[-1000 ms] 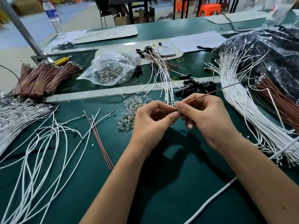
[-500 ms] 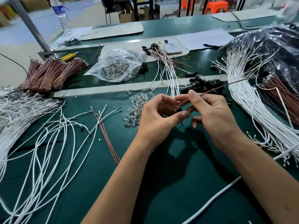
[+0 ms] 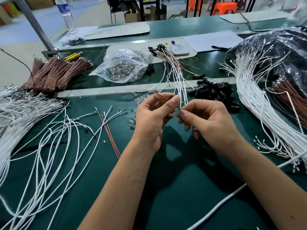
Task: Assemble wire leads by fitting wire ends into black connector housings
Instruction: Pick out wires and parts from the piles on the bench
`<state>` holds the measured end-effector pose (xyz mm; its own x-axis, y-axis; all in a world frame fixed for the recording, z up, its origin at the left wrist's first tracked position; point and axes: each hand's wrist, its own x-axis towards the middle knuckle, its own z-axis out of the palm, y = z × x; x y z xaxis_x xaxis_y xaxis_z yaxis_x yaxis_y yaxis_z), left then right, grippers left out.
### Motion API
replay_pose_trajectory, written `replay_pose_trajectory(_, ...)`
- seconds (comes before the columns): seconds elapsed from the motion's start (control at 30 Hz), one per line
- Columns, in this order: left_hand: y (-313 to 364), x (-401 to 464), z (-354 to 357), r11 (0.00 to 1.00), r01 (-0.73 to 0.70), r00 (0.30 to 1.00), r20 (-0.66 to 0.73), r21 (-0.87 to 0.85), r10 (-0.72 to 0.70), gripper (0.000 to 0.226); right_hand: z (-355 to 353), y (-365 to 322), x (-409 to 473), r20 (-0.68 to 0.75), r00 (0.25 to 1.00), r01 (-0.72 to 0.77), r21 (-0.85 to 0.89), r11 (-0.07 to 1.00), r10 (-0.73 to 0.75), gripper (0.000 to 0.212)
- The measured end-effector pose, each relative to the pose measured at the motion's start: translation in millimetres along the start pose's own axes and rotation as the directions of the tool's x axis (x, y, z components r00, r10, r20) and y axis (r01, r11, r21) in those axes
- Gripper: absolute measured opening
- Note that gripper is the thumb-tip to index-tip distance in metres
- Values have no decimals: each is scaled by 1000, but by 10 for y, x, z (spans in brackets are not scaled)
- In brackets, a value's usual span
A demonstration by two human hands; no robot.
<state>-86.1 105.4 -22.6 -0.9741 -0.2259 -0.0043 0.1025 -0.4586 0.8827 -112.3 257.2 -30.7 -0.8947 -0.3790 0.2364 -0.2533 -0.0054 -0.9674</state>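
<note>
Over the green worktop (image 3: 166,205), near its middle rail, the thin brown wire (image 3: 160,95) had swung from right to left. The left hand (image 3: 152,118) now pinched it, while the right hand (image 3: 211,120) pinched its tip, so seating looked imminent; any small black housing was hidden.

We are at a factory assembly bench, a long green-matted table (image 3: 174,188) on an open shop floor. Around its central metal rail (image 3: 116,91) lie production quantities: bundled brown wires (image 3: 54,73) left of the rail, a bag of metal terminals (image 3: 123,68) just behind it, loose black connector housings (image 3: 214,92) at its right end, and white wire hanks (image 3: 259,100) further right. Beyond stand cardboard boxes (image 3: 131,15) and an orange stool (image 3: 224,8).
</note>
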Motion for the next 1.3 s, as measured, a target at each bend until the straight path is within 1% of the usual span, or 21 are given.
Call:
replay_pose_trajectory(0.1, 36, 6, -20, 999, -25, 1000, -10, -43, 25, 18, 7, -14, -5, 30, 1000, -5, -17, 1000, 5, 12)
replay_pose_trajectory(0.17, 60, 23, -38, 998, -29, 999, -41, -60, 27, 20, 0, -20, -4, 58, 998, -16, -37, 999, 18, 14)
replay_pose_trajectory(0.33, 160, 99, -167, 989, -66, 978, -204, -134, 38, 13, -85, -43, -10, 198, 979, -32, -102, 994, 51, 14)
replay_pose_trajectory(0.43, 253, 125, -261, 977, -106, 959, -279, -186, 51, 16, -127, -68, -8, 246, 968, -11, -155, 988, 50, 13)
replay_pose_trajectory(0.57, 357, 118, -333, 970, -152, 936, -344, -190, 79, 12, -177, -95, -11, 336, 941, 34, -200, 979, 36, 15)
replay_pose_trajectory(0.7, 483, 91, -414, 960, -181, 916, -391, -213, 86, 9, -176, -96, -37, 430, 900, 36, -239, 970, 72, 17)
replay_pose_trajectory(0.77, 579, 69, -497, 971, -182, 912, -397, -157, 107, 10, -129, -89, -40, 471, 877, 39, -270, 962, 97, 17)
replay_pose_trajectory(0.83, 677, 31, -595, 986, -160, 906, -404, -54, 125, 12, -74, -89, -41, 498, 860, 39, -285, 958, 113, 18)
replay_pose_trajectory(0.97, 898, -82, -860, 995, -92, 893, -438, 41, 101, 13, 133, -163, 29, 525, 842, 45, -300, 953, 126, 23)
replay_pose_trajectory(1.03, 1000, -143, -1008, 988, -37, 872, -479, 149, 105, 17, 335, -187, 110, 474, 875, 78, -345, 935, 102, 28)
replay_pose_trajectory(1.07, 1044, -174, -1087, 977, -11, 856, -503, 213, 120, 20, 484, -196, 152, 442, 894, 123, -401, 908, 74, 28)
replay_pose_trajectory(1.13, 1092, -230, -1203, 948, 29, 833, -532, 318, 153, 15, 845, -233, 212, 400, 916, 212, -533, 820, 23, 25)
replay_pose_trajectory(1.17, 1103, -249, -1245, 936, 43, 824, -543, 349, 165, 9, 1036, -253, 243, 380, 925, 227, -590, 775, 18, 24)
replay_pose_trajectory(1.23, 1096, -269, -1315, 918, 68, 804, -566, 391, 182, 11, 1405, -274, 302, 320, 945, 180, -669, 721, 61, 30)
replay_pose_trajectory(1.3, 1070, -280, -1368, 894, 85, 795, -571, 439, 204, 15, 1730, -294, 339, 251, 957, 90, -733, 674, 146, 41)
